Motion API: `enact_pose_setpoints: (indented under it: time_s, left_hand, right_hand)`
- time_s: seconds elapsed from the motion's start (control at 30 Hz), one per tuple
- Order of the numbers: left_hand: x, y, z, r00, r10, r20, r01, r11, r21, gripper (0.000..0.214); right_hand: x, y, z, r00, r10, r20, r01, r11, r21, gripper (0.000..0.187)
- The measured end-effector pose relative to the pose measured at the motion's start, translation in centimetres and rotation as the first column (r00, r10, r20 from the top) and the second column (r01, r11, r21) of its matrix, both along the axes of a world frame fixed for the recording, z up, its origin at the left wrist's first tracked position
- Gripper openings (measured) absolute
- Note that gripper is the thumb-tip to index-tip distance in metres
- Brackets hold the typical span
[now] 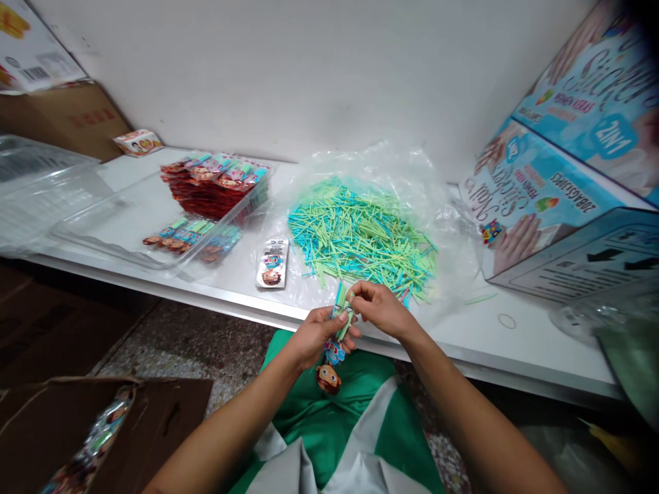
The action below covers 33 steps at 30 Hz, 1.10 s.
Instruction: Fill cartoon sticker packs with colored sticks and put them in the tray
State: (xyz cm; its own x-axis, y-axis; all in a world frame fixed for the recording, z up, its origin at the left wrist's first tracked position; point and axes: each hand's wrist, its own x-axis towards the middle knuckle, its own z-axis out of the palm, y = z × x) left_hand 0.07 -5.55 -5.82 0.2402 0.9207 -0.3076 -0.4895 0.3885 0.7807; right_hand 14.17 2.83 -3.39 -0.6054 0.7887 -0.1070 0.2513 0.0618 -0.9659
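Observation:
My left hand (315, 336) is closed around a stack of printed cards (329, 376) with a cartoon face at the lower end, held over my lap. Several green and blue thin sticks (340, 302) lie on the upper part of the stack, under my left thumb. The fingers of my right hand (378, 307) are pinched at the top of these sticks. Just behind the hands, a large heap of loose green and blue sticks (360, 233) rests on a clear plastic sheet (443, 185). To the left lies a stack of cartoon cards (272, 264).
A clear plastic tray (118, 213) holds a tall pile of red-edged packets (211, 189) and several smaller ones. Blue printed boxes (546, 206) stand on the right, near a rubber band (506, 321). A brown carton (175, 418) with packets inside stands at lower left.

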Motion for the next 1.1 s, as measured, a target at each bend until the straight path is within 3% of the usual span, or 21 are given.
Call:
enact_pose_setpoints:
  time_s: [0.2,0.77,1.1]
  left_hand:
    - [0.15,0.02,-0.15,0.999,-0.015,0.053,0.017,0.999,-0.031,0.034]
    - [0.00,-0.09,-0.04,0.998,-0.034,0.048,0.035,0.999,-0.025,0.034]
    - [-0.16,0.04,-0.16,0.998,-0.042,0.048,0.042,0.999,0.002,0.034]
  right_hand:
    - [-0.22,-0.27,0.07,0.999,0.019,-0.047,-0.022,0.998,-0.058,0.012]
    - [-0.17,-0.28,-0.46,0.999,0.025,-0.030,-0.025,0.999,-0.021,0.009]
    - [-0.22,-0.43,0.44,0.997,0.058,-0.047,-0.057,0.998,0.014,0.016]
